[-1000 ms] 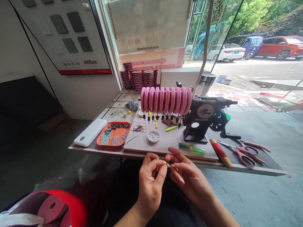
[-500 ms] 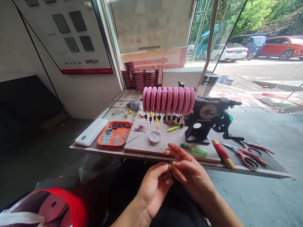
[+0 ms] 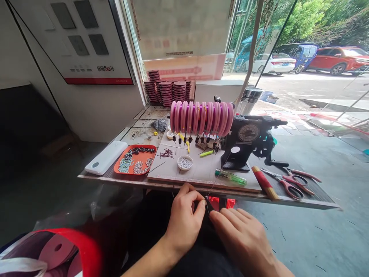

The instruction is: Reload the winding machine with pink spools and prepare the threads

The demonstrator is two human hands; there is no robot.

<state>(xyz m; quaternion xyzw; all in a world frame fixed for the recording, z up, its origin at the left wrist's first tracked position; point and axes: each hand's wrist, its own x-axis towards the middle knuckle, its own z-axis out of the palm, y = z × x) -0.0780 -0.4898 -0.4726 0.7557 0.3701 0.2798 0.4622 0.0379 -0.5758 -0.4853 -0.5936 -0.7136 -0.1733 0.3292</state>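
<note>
Over my lap, just below the table's front edge, my left hand (image 3: 187, 215) pinches a thin line (image 3: 212, 186) between thumb and forefinger; a tiny piece at the fingertips is too small to name. Close beside it, my right hand (image 3: 243, 232) is closed with the back of the hand up, its fingers curled; what it grips is hidden. The line rises from the fingertips toward the green clear tube (image 3: 230, 177). A white dish of small beads (image 3: 185, 163) sits on the board (image 3: 170, 177) beyond my hands.
A black hand-crank winder (image 3: 245, 134) carries a row of pink foam spools (image 3: 201, 118). Left are an orange tray (image 3: 135, 159) of small parts and a white slab (image 3: 106, 157). Scissors (image 3: 291, 184), pliers (image 3: 305, 175) and a red-banded stick (image 3: 265, 182) lie right. A red-rimmed bag (image 3: 89, 246) stands lower left.
My right hand has turned from fingers raised and spread to curled, back up, and moved slightly lower right. The left hand has rolled over, knuckles up. The view has shifted slightly.
</note>
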